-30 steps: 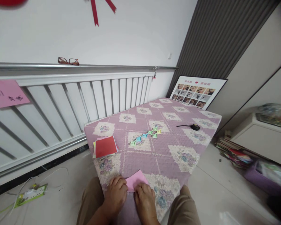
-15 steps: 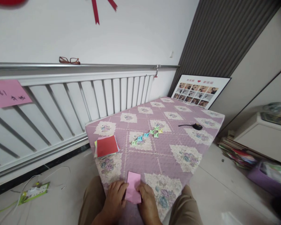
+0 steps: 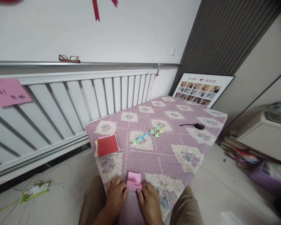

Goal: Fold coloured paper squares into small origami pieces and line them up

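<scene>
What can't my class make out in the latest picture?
All in the head view:
- Pink paper: underside hidden by its upper face.
- Paper stack: lower sheets mostly covered by the red sheet.
- Red ribbon tails: upper ends cut off by the top edge.
- Photo board: individual photos too small.
- Purple bin: contents blurred.

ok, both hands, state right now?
Left hand: fingers curled at left edge of pink paper; grip can't be told.
Right hand: at the paper's near right corner; pinch can't be told.
</scene>
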`<action>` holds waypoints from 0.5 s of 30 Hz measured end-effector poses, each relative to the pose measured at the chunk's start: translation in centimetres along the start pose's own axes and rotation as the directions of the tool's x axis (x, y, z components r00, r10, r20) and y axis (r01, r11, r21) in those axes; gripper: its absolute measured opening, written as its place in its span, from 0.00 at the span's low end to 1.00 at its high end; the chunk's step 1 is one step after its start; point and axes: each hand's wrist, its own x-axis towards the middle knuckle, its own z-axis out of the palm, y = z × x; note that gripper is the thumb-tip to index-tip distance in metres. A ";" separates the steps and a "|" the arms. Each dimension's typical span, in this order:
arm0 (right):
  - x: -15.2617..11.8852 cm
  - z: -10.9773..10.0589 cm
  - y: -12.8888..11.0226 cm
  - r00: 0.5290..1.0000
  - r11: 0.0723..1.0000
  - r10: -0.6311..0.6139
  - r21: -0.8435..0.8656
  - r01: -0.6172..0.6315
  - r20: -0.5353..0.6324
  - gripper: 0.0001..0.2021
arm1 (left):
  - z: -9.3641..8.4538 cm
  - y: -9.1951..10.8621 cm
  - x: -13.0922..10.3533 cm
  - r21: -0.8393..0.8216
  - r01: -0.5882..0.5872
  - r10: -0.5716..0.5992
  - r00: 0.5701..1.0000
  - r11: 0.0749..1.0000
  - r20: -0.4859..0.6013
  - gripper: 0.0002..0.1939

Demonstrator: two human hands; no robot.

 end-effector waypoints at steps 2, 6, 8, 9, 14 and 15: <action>0.2 0.1 0.1 1.000 0.999 0.026 -0.027 -0.025 0.010 0.08 | -0.1 0.3 0.2 0.013 0.024 -0.024 1.000 1.000 -0.001 0.10; 0.8 0.1 0.2 0.998 0.996 0.060 -0.074 -0.058 0.029 0.12 | -0.2 0.8 0.6 0.066 0.070 -0.070 0.998 0.995 -0.001 0.12; 1.1 0.1 0.2 0.997 0.994 0.069 -0.093 -0.065 0.037 0.12 | -0.1 1.0 0.8 0.094 0.090 -0.091 0.996 0.991 0.004 0.14; 1.2 0.1 0.2 0.997 0.992 0.073 -0.101 -0.069 0.039 0.12 | -0.1 1.1 0.9 0.104 0.098 -0.100 0.995 0.990 0.006 0.14; 1.6 0.2 0.2 0.995 0.986 0.092 -0.141 -0.086 0.037 0.12 | -0.1 1.3 1.4 0.152 0.112 -0.117 0.993 0.982 0.027 0.15; 1.6 0.2 0.2 0.995 0.985 0.091 -0.147 -0.085 0.034 0.12 | -0.2 1.4 1.5 0.159 0.113 -0.120 0.992 0.981 0.033 0.15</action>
